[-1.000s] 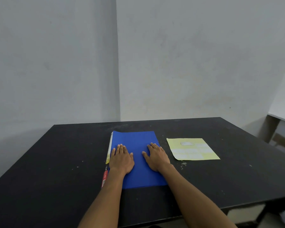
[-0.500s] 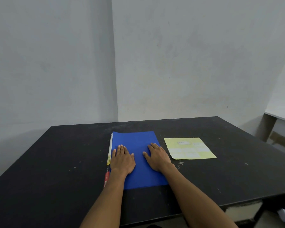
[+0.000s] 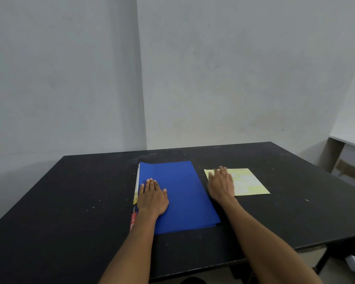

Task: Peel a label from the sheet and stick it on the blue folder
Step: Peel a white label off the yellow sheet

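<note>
- On the black bench [image 3: 70, 201], left of centre, the left hand [image 3: 153, 198] lies flat and open on the one blue folder [image 3: 182, 197], gripping nothing.
- That folder's long axis runs away from the person.
- Just right of it, the right hand [image 3: 221, 186] spreads open and empty over the near-left corner of the single yellow label sheet [image 3: 252, 183]; it is the nearer hand for peeling.
</note>
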